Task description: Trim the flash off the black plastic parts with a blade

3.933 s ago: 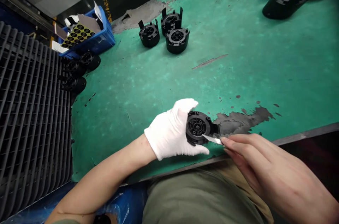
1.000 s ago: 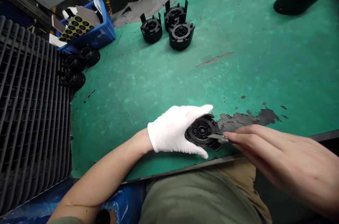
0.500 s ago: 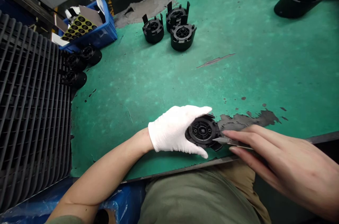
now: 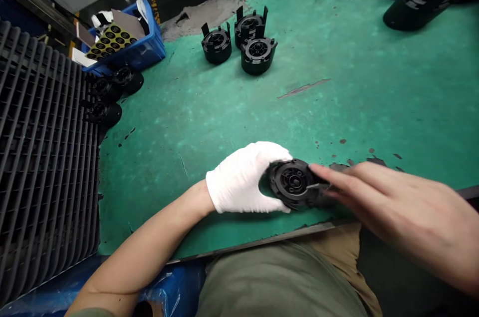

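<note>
In a white glove, my left hand point(image 4: 245, 177) curves its thumb and fingers around a round black plastic housing point(image 4: 286, 179) near the table's front edge. The housing's ringed face, with spokes and a centre hub, is turned up. My bare right hand point(image 4: 389, 207) pinches a knife point(image 4: 315, 186) with a pointed silver blade. That blade lies over the right part of the housing; whether it touches the rim I cannot tell. Motion blurs the right fingertips, and the hand hides most of the knife's handle.
Three similar black housings point(image 4: 258, 57) stand at the back of the worn green table point(image 4: 187, 107). More lie at the left beside a dark ribbed rack point(image 4: 45, 157). A blue bin point(image 4: 149, 47) holds cardboard and sticker sheets. Black cylinders point(image 4: 415, 7) stand at the back right.
The housing has turned and tilted in my left hand and shifted slightly right. My left fingers have drawn in closer around it. My right hand and the knife have moved up a little.
</note>
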